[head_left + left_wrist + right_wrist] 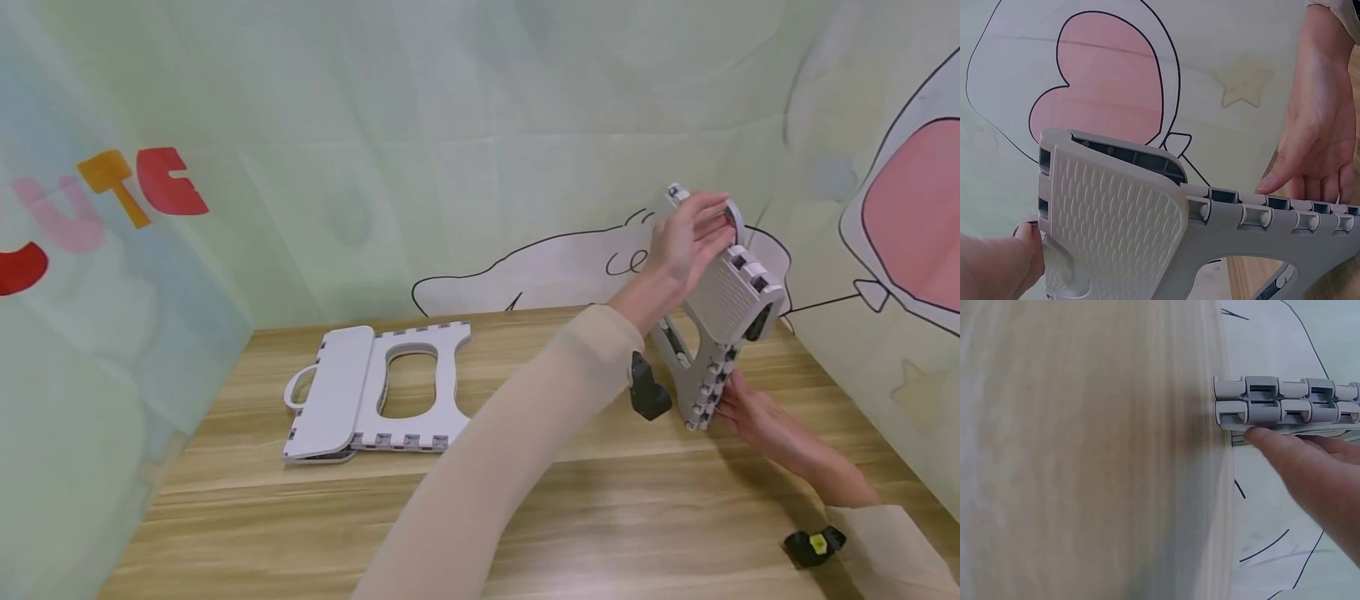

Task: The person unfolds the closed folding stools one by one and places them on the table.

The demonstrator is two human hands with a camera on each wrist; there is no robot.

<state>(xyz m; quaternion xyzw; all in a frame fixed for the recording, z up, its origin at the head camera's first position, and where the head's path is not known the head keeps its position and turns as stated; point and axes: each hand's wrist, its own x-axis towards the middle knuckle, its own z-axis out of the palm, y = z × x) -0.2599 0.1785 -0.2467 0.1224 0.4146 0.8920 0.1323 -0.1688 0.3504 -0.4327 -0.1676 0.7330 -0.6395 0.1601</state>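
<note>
A grey-white folding step stool (731, 292) is held tilted up on its edge at the right of the table in the head view. My left hand (686, 242) grips its upper end by the loop handle (735, 221). Down at the lower hinged edge, my right hand (757, 417) holds the stool, its thumb against the hinge edge and its other fingertips hidden behind it in the left wrist view. The textured step panel (1116, 212) stands partly folded out from the frame. A second white folding stool (333, 387) lies flat on the left, its handle toward the left.
The wood-grain table (300, 525) runs up to a pale printed cloth (480, 167) at the back and sides. Black wrist straps with devices (648, 392) sit on both wrists.
</note>
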